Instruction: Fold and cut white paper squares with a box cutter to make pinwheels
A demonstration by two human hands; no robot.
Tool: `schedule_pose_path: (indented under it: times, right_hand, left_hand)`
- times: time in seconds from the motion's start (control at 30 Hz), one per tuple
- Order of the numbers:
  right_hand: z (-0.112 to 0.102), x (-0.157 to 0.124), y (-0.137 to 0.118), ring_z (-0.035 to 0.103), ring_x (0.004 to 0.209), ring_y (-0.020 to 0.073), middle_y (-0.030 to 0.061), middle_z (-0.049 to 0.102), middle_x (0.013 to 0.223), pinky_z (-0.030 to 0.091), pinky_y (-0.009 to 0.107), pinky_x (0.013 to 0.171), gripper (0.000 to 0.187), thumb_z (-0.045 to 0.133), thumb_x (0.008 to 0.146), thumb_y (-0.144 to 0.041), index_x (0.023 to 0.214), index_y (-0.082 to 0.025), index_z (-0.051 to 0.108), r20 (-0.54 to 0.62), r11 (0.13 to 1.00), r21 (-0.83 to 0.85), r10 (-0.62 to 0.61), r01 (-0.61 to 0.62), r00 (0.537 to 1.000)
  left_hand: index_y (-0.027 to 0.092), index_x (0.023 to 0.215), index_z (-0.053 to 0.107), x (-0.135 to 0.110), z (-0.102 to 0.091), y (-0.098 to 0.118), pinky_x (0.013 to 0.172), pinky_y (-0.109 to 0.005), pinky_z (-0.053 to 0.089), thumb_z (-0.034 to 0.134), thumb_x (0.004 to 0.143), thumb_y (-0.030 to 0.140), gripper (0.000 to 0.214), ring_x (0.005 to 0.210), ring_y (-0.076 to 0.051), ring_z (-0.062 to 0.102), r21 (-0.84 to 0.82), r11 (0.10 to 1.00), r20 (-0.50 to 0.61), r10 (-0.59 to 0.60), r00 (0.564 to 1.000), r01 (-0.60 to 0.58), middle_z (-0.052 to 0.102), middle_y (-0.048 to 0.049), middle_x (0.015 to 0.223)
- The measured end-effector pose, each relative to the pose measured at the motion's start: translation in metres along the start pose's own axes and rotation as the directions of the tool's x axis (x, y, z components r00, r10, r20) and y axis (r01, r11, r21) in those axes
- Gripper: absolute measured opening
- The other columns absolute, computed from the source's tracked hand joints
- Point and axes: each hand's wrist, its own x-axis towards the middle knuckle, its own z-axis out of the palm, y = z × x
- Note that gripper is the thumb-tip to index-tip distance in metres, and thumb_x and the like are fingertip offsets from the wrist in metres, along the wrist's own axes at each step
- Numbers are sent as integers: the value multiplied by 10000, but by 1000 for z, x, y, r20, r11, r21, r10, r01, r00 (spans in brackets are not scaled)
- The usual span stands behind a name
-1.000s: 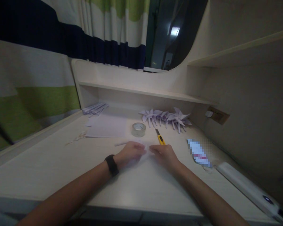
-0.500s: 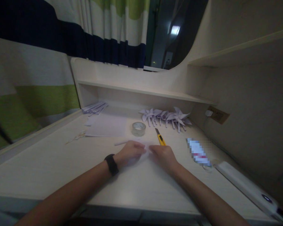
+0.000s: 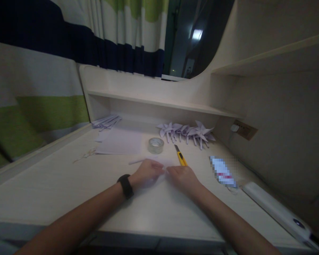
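Cream-white, the tabletop (image 3: pixel 69 194) fills the lower view, and at the far left hangs a big curtain (image 3: pixel 127 32) in navy, green and off-white. Next, a long shelf (image 3: pixel 154 101) crosses the back, and down at the right edge lies a long white device (image 3: pixel 276 209), slanting away. On to the paper sheets (image 3: pixel 119 141), flat at back left, and over at back right a crowded row of white paper pinwheels (image 3: pixel 186 132), sticks toward us. Now the middle, and it's close work: left hand (image 3: pixel 147 172) and right hand (image 3: pixel 184 179) almost meet, fingertips of both pinched on a small bit of white paper (image 3: pixel 164 170) just above or on the tabletop, its edges too blurred to trace. Paper sticks (image 3: pixel 106 121) lie bundled at the back left corner, and a pixelated flat thing (image 3: pixel 223 171) rests well to the right. Clear tape (image 3: pixel 156 145) stands as a roll beyond the hands, a black band (image 3: pixel 126 186) circles the left wrist, and a yellow cutter (image 3: pixel 181 156) lies right behind the right hand, blade pointing away. Smaller again, one slim white roll (image 3: pixel 135 161) pokes out past the left hand, and a white plug (image 3: pixel 234 128) sits in the wall socket.
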Motion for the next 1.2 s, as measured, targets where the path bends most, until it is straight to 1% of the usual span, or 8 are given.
schedule_pose_path:
  times: [0.23,0.4,0.53,0.77,0.9,1.03,1.1,1.2]
  right_hand:
    - [0,1,-6,607,596,160,50,649,683,349,254,536,110,481,839,-86,830,-144,574,30,999,-36,5,-4,1000]
    - [2,1,-7,612,606,156,43,647,691,345,254,533,91,494,845,-101,827,-150,569,13,998,-59,14,-13,1000]
    - [2,1,-8,623,614,169,45,646,684,344,258,531,109,481,835,-89,832,-150,570,17,996,-74,41,-40,999]
    - [4,2,-11,645,620,177,61,671,662,358,242,543,116,497,804,-102,852,-146,592,100,986,-7,169,-169,981]
    - [5,1,-10,665,643,173,58,711,712,381,230,560,129,515,820,-157,829,-174,642,84,954,122,265,-273,961]
    - [4,4,-9,679,716,168,38,734,785,438,228,641,142,556,837,-250,807,-211,689,24,809,447,417,-383,909]
    - [4,8,-8,674,691,163,31,732,784,462,234,650,118,640,779,-283,850,-201,686,55,644,617,538,-453,841]
    - [7,13,-4,651,642,159,35,715,795,483,255,634,342,749,659,-329,946,-166,663,174,393,758,647,-521,742]
  left_hand:
    - [159,571,547,3,1,-5,443,-230,237,624,677,285,181,429,-93,385,208,977,-72,69,995,-53,436,50,448]
    - [149,588,612,5,2,-6,440,-230,249,585,718,293,196,420,-98,378,235,969,-105,109,989,-81,447,45,429]
    - [128,776,707,6,2,-6,454,-229,296,607,707,264,183,436,-116,419,276,960,-185,109,977,-55,511,29,442]
    - [134,829,735,2,3,-3,510,-246,387,651,710,314,231,554,-175,575,300,949,-182,160,970,-100,638,-35,548]
    - [136,847,726,3,2,-5,544,-257,429,626,733,307,228,652,-200,633,339,932,-182,199,963,-128,707,-74,698]
    - [132,973,679,5,1,-8,581,-265,461,626,733,272,283,690,-210,664,337,932,-186,203,961,-132,727,-89,773]
    - [140,1011,641,4,1,-8,614,-271,475,623,739,263,299,713,-213,677,315,936,-186,222,957,-156,730,-88,788]
    - [160,970,602,2,2,-7,652,-279,480,626,741,253,249,750,-219,686,315,929,-188,261,947,-194,731,-88,816]
